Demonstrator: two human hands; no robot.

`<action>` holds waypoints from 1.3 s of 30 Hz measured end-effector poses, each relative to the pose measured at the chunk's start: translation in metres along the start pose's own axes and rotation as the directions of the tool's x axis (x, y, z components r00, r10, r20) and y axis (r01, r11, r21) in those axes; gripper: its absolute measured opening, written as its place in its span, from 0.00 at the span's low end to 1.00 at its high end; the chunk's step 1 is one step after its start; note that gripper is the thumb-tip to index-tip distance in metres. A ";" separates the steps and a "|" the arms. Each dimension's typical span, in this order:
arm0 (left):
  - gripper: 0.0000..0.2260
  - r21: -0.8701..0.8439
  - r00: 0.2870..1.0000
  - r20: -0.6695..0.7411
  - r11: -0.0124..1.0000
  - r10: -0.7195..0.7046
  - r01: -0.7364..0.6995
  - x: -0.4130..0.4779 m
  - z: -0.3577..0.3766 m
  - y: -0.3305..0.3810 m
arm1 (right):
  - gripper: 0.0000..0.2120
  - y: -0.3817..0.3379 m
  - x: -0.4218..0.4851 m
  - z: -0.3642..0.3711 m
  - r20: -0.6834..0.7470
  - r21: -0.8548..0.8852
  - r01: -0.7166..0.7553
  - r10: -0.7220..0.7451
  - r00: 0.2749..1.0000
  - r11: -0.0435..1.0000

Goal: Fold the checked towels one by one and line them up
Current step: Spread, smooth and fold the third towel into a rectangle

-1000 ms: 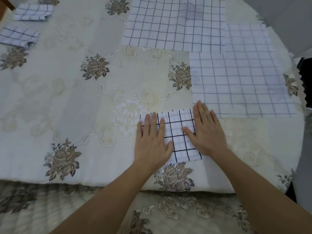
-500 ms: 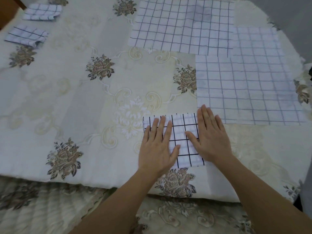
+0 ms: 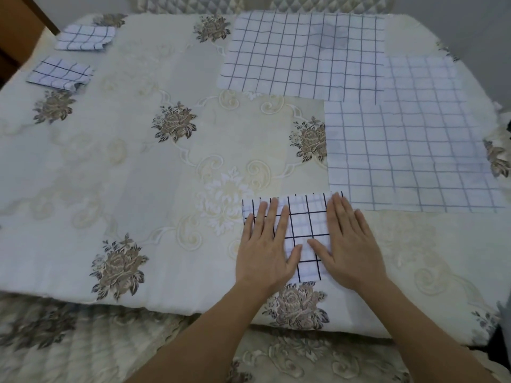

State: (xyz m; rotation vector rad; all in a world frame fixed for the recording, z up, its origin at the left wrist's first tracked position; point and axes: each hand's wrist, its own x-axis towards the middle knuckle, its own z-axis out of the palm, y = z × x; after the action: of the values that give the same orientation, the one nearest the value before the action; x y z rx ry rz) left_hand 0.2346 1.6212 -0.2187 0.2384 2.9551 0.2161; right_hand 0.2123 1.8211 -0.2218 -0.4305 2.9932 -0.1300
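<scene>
Pressing third towel (image 3: 304, 230) flat under left hand (image 3: 265, 250) and right hand (image 3: 351, 244), fingers straight, barely parted, with two folded towels (image 3: 59, 73) lined up far left and spread towels (image 3: 304, 53) waiting.

Head view, the only one. The wide-angle camera sat above the near edge of the table (image 3: 138, 175) and faced forward and down. It was close over the left hand (image 3: 265, 250) and right hand (image 3: 351, 244), both forearms entering from below. The field reached the far edge and both far corners, and the table's edges bowed outward.
</scene>
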 end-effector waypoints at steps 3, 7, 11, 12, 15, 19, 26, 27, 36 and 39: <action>0.33 -0.015 1.000 -0.010 1.000 -0.005 0.005 0.000 0.001 0.000 | 0.42 0.005 -0.001 -0.002 0.026 -0.006 -0.039 0.039 0.999 0.999; 0.34 -0.038 0.998 -0.016 0.997 -0.065 0.065 -0.005 -0.001 -0.013 | 0.43 0.003 0.000 -0.003 0.046 -0.003 -0.047 0.047 0.998 0.999; 0.35 -0.019 0.997 0.068 0.999 -0.042 0.044 -0.006 -0.014 -0.021 | 0.44 0.003 0.003 -0.012 0.145 0.008 -0.063 0.062 0.988 0.998; 0.35 -0.006 0.994 0.101 0.999 -0.031 0.032 -0.005 -0.021 -0.022 | 0.43 0.004 0.005 -0.018 0.178 0.025 -0.064 0.059 0.982 0.998; 0.34 0.038 0.984 0.176 0.999 -0.007 0.001 0.004 -0.047 -0.026 | 0.40 0.007 0.003 -0.046 0.233 0.077 -0.099 0.079 0.969 0.992; 0.30 0.077 0.973 0.145 0.979 0.178 -0.191 0.024 -0.081 -0.030 | 0.36 0.014 -0.021 -0.076 0.108 0.056 -0.237 0.230 0.967 0.970; 0.26 0.050 0.687 0.185 0.692 0.702 -0.720 0.073 -0.105 0.010 | 0.28 0.003 -0.059 -0.085 -0.023 0.103 -0.408 0.412 0.911 0.907; 0.25 0.039 0.632 0.193 0.637 0.751 -0.770 0.080 -0.106 0.018 | 0.26 -0.001 -0.062 -0.082 -0.039 0.108 -0.422 0.428 0.903 0.900; 0.18 0.068 0.365 0.305 0.363 0.879 -0.929 0.127 -0.088 0.075 | 0.10 -0.022 -0.063 -0.046 -0.046 0.264 -0.594 0.625 0.779 0.760; 0.15 0.062 0.300 0.306 0.295 0.904 -0.953 0.131 -0.078 0.078 | 0.07 -0.024 -0.059 -0.038 -0.041 0.287 -0.628 0.665 0.746 0.723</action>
State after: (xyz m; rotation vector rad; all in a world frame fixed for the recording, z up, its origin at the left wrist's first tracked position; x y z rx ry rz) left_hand 0.1046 1.7094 -0.1508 1.9212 2.1697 -0.0501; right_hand 0.2706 1.8175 -0.1759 0.6962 2.9902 -0.4870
